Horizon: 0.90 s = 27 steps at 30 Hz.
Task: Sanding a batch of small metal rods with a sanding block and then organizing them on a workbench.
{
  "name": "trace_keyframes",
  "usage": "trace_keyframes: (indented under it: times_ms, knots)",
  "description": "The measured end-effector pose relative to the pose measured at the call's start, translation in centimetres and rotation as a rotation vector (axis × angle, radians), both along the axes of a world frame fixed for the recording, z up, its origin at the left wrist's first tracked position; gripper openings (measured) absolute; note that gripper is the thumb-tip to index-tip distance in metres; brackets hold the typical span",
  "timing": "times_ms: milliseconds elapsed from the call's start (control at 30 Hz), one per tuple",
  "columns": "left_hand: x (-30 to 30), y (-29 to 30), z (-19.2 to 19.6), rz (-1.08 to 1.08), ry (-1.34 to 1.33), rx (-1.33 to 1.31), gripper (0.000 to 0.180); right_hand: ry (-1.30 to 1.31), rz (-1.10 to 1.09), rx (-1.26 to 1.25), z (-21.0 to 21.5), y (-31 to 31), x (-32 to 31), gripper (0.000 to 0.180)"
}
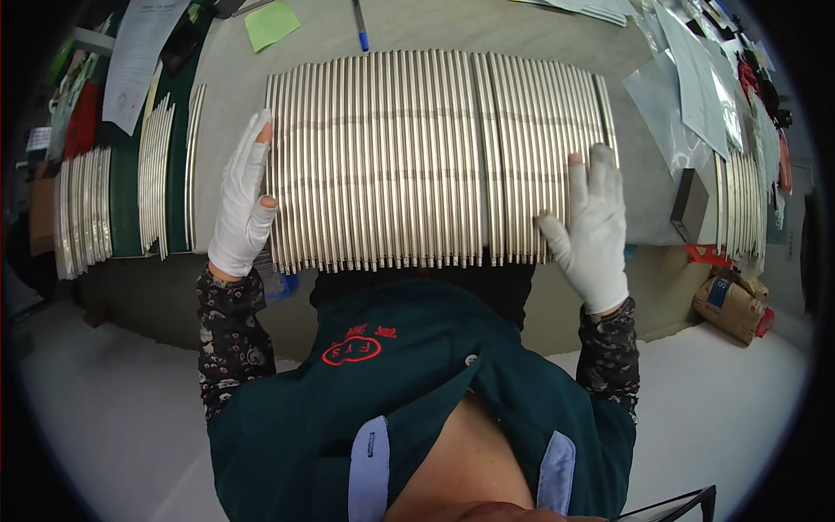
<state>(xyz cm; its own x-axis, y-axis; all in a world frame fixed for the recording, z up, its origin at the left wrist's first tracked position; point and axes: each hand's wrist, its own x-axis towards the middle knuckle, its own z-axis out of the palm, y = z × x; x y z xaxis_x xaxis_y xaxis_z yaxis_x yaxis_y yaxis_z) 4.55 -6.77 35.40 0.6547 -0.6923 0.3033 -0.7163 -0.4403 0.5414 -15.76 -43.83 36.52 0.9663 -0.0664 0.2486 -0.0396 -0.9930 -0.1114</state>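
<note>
Dozens of slim silvery metal rods (383,157) lie side by side in one wide row on the grey tabletop (230,52), so call that row the landmark. Only got the head view. The gloved left hand (243,196) is pressed along the row's left edge, thumb and fingers apart, not wrapped around any rod. The gloved right hand (591,230) is spread over the row's right end, fingers apart and nothing clamped; can't tell how hard it's pushing.

Handling-wise, my guess is each rod is stiff and light, but the whole lot adds up to real weight. They look smooth and probably roll, so the row could fan out if only one side is held. I'd brace it from both outer edges, around mid-length, palms inward. Can't tell if they're hollow.

Beyond the row there's a blue-tipped pen (360,30) and a green paper note (271,26). Right of it, clear plastic bags (665,113) and a dark block (690,206). Left of it, a smaller rod bundle (155,178).
</note>
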Motion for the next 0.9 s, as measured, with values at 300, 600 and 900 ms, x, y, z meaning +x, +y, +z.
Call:
trace_keyframes:
  times_ms: [300,600,900]
  knots:
    - [-0.3,1.0,-0.2,0.049,0.007,0.094,0.09,-0.215,-0.324,0.126,2.4,-3.9,-3.2,0.028]
    - [0.0,1.1,-0.5,0.038,-0.015,0.136,0.09,-0.22,-0.338,0.306,1.3,-2.6,-4.4,0.019]
    - [0.0,1.0,-0.3,0.033,-0.035,0.152,0.086,-0.217,-0.317,0.238,1.3,-2.9,-4.0,0.022]
